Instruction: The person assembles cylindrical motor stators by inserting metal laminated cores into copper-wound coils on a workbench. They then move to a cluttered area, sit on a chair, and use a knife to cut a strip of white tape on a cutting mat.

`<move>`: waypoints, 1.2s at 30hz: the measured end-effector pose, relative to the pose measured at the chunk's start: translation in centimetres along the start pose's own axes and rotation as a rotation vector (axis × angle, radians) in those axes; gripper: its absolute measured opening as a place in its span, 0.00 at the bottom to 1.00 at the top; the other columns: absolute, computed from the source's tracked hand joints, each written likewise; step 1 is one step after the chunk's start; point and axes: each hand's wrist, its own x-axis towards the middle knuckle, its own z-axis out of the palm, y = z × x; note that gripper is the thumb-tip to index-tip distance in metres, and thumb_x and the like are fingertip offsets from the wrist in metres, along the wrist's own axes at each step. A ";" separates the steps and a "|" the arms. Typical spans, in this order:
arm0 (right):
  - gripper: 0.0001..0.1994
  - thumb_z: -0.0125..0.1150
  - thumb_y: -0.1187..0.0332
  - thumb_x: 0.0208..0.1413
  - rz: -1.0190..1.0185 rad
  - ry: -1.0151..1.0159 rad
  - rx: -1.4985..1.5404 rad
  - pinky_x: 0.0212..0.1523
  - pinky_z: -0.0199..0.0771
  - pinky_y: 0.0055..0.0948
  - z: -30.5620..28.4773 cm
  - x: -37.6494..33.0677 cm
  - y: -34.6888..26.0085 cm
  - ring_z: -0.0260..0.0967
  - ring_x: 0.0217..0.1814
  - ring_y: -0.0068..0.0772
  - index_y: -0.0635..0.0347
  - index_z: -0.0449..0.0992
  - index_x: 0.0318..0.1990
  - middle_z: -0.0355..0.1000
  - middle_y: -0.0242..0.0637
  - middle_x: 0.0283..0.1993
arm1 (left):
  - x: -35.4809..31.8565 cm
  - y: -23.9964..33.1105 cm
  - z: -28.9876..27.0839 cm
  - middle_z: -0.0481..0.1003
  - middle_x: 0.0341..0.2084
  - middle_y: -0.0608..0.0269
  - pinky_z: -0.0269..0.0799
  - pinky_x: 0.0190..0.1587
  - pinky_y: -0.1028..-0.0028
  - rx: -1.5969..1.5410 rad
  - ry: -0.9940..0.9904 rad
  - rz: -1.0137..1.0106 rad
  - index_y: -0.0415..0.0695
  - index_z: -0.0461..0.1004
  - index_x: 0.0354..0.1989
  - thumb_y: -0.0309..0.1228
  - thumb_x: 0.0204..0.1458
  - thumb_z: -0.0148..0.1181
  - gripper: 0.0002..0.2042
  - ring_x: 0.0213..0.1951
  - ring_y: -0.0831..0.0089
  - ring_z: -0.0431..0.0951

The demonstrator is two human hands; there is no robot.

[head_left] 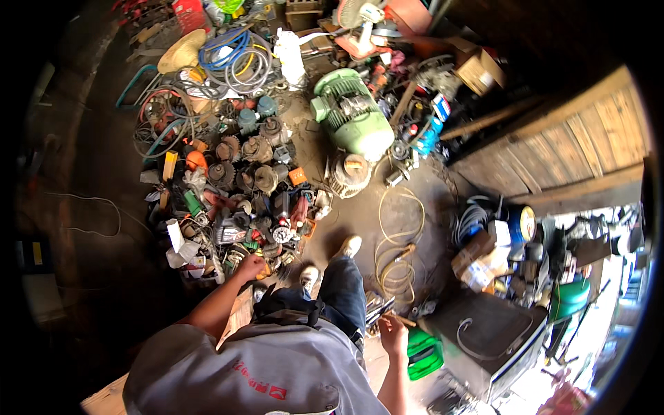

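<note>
My left hand (251,267) is closed at the near edge of a pile of used motors and tool parts (252,180). A small yellow thing (263,272) shows beside its fingers; what they hold, if anything, is hidden. My right hand (394,336) is on the other side of my legs, its fingers curled. A thin orange-brown stick (401,320) lies by those fingertips, and I cannot make out whether they grip it. Just right of this hand is a bright green open case (424,354). Several long metal tools (375,308) lie beyond it.
A big green electric motor (353,114) stands ahead, with a bare grey motor (348,174) against its near end. A yellowish hose (398,259) coils on the floor. To the right are a dark metal box (477,332), a cardboard box (478,261) and a wooden plank panel (560,149).
</note>
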 end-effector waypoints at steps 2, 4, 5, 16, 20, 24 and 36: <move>0.12 0.61 0.67 0.51 -0.043 -0.060 0.052 0.36 0.74 0.29 -0.3 5.5 -3.0 0.77 0.35 0.35 0.63 0.78 0.41 0.77 0.45 0.34 | 0.7 0.8 0.7 0.74 0.17 0.65 0.68 0.24 0.75 0.030 -0.035 -0.045 0.41 0.76 0.25 0.35 0.48 0.58 0.10 0.20 0.78 0.73; 0.11 0.61 0.67 0.51 -0.111 -0.126 0.074 0.37 0.74 0.29 0.2 10.5 -5.2 0.77 0.35 0.35 0.63 0.78 0.40 0.77 0.46 0.34 | 2.0 -1.6 -0.9 0.71 0.13 0.67 0.63 0.20 0.75 0.139 -0.127 0.034 0.42 0.74 0.19 0.33 0.47 0.57 0.10 0.17 0.79 0.70; 0.11 0.61 0.68 0.51 -0.135 -0.145 0.101 0.37 0.74 0.29 0.4 13.2 -5.7 0.77 0.36 0.34 0.63 0.78 0.40 0.77 0.46 0.35 | 2.7 -2.1 -1.5 0.70 0.12 0.67 0.61 0.19 0.75 0.282 -0.135 0.094 0.43 0.72 0.17 0.33 0.47 0.56 0.11 0.16 0.80 0.68; 0.12 0.60 0.63 0.52 -0.187 -0.233 -0.140 0.37 0.75 0.32 -9.0 30.8 -10.9 0.77 0.35 0.39 0.59 0.78 0.40 0.77 0.44 0.33 | 4.8 8.7 -0.3 0.73 0.16 0.63 0.70 0.27 0.71 -0.072 0.024 -0.191 0.42 0.72 0.18 0.35 0.53 0.53 0.14 0.23 0.75 0.75; 0.13 0.60 0.62 0.52 -0.144 -0.204 -0.197 0.39 0.75 0.32 -10.0 36.4 -14.9 0.77 0.37 0.38 0.60 0.79 0.40 0.77 0.45 0.34 | 9.2 10.0 -0.8 0.75 0.23 0.50 0.70 0.31 0.62 0.390 0.098 0.004 0.43 0.76 0.23 0.43 0.41 0.58 0.14 0.30 0.53 0.77; 0.13 0.60 0.62 0.51 -0.129 -0.157 -0.164 0.39 0.76 0.32 -8.6 43.4 -19.4 0.77 0.37 0.39 0.60 0.79 0.41 0.77 0.46 0.36 | 15.2 15.6 -3.5 0.74 0.22 0.53 0.69 0.28 0.64 0.405 -0.020 -0.045 0.44 0.75 0.22 0.40 0.43 0.57 0.11 0.27 0.57 0.75; 0.14 0.62 0.64 0.51 -0.053 -0.195 -0.079 0.37 0.74 0.28 -3.3 63.8 -43.5 0.76 0.34 0.32 0.63 0.77 0.42 0.77 0.44 0.33 | 43.7 39.0 -23.9 0.73 0.20 0.62 0.67 0.22 0.75 -0.498 0.181 -0.274 0.40 0.75 0.31 0.34 0.53 0.55 0.10 0.20 0.76 0.73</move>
